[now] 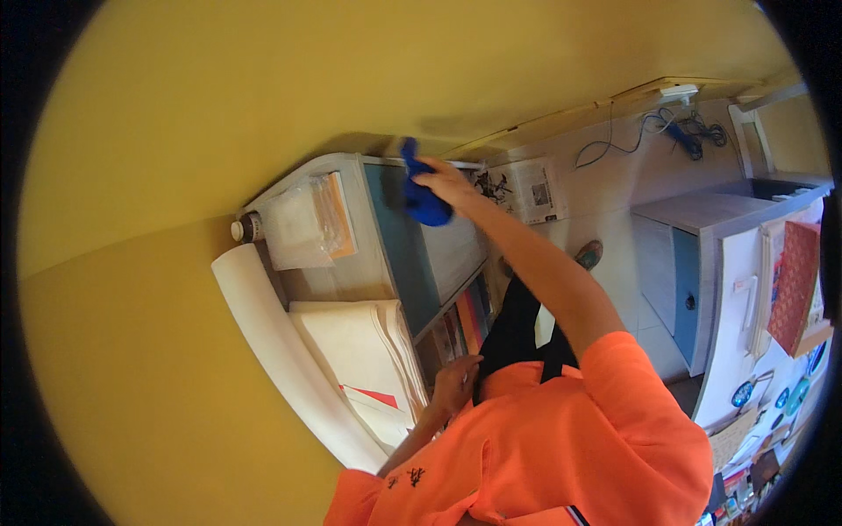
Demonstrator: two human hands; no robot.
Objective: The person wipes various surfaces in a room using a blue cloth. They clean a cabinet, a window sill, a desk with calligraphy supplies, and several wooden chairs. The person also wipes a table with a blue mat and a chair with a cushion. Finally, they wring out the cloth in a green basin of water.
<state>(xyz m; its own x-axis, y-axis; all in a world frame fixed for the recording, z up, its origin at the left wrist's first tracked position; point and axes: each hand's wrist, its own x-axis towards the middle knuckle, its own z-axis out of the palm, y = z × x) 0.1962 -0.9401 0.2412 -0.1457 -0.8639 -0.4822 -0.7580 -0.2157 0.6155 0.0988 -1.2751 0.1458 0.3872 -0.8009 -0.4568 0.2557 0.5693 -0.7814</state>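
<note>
The right hand [445,182], at the upper centre of the frame, is closed around a blue cloth [419,195] and presses it against the top front edge of a grey-and-teal cabinet [399,254]. The arm, in an orange sleeve [631,394], stretches out from the lower right. The left hand [456,381] sits lower, at centre, fingers curled against the cabinet's edge beside a stack of white paper sheets [355,346]; whether it grips anything cannot be told. On the cabinet top lie a clear plastic bag [298,228], a small bottle [246,230] and a long white paper roll [281,351] against the yellow wall [175,131]. Coloured books [469,320] stand on a shelf below. At right stands another grey cabinet [684,263].
</note>
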